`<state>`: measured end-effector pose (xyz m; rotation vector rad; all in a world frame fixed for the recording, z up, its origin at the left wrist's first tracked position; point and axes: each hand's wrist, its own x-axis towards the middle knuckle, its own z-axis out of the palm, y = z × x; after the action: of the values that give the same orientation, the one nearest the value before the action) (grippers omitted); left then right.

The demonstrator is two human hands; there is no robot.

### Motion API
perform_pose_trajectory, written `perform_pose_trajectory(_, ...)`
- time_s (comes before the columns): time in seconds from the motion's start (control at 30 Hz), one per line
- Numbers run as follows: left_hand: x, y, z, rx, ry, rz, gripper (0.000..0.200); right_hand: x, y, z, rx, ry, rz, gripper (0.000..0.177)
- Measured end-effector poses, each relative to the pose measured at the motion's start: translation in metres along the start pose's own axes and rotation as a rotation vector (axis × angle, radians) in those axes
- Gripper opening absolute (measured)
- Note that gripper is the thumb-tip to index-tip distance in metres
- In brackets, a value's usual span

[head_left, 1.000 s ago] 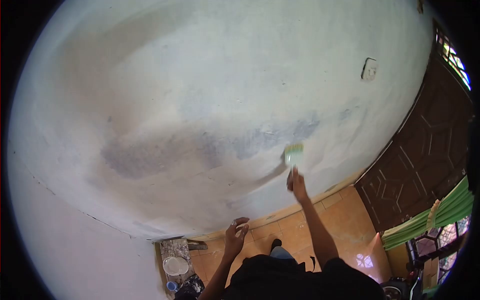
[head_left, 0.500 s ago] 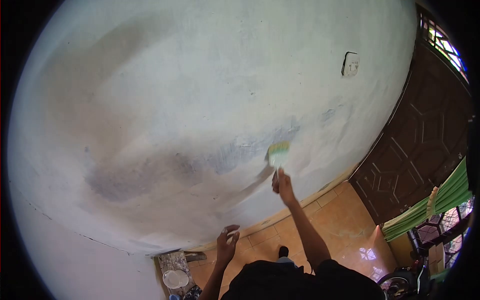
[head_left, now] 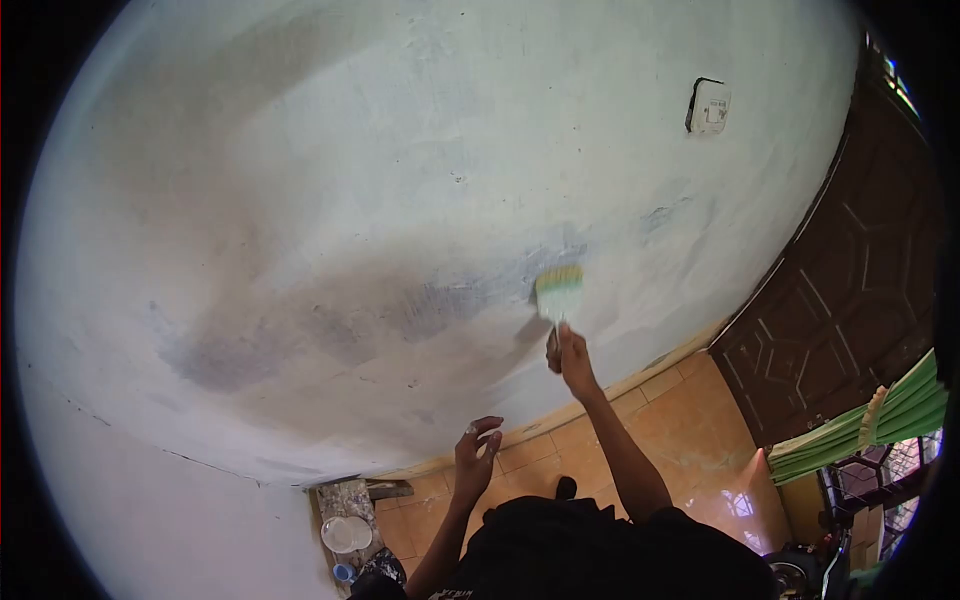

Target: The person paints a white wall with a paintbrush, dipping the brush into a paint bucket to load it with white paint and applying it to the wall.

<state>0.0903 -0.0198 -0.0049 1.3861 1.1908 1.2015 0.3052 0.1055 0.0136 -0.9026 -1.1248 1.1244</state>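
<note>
My right hand [head_left: 573, 362] is closed around the handle of a paintbrush [head_left: 560, 292]. Its wide bristles, yellowish at the tips and pale green-white lower down, point up at the wall [head_left: 520, 120], overlapping the end of a grey-blue patch [head_left: 465, 290]. The brush throws a shadow to its lower left. Lower down, my left hand [head_left: 477, 460] hangs in front of the wall's base with nothing in it, fingers curved and apart. A pale spot shows on one of its fingers.
A white switch plate [head_left: 711, 107] sits on the wall at upper right. The brown panelled door [head_left: 840, 280] and a green curtain [head_left: 850, 430] stand at right. At lower left, a worn board [head_left: 345, 497] holds white lids or plates [head_left: 346, 534] beside a blue cup [head_left: 344, 572]. Orange tiles [head_left: 640, 440] cover the floor.
The view has shifted slightly. My right hand and the paintbrush have moved a little upward against the wall. My left hand has risen and come to the right, still apart from the wall patch.
</note>
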Motion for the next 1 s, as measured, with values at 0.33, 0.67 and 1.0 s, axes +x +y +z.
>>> perform_pose_trajectory(0.33,0.014,-0.01,0.026,0.013,0.09,-0.012,0.019,-0.003,-0.06,-0.008,0.044,-0.1,-0.046,0.05)
perform_pose_trajectory(0.67,0.037,0.001,0.092,-0.048,0.132,0.059,0.02,-0.048,0.048,-0.058,-0.065,-0.058,0.37,0.05)
perform_pose_trajectory(1.0,0.043,0.002,0.115,0.033,0.133,0.01,0.02,0.05,-0.042,-0.094,-0.203,-0.133,-0.087,0.044)
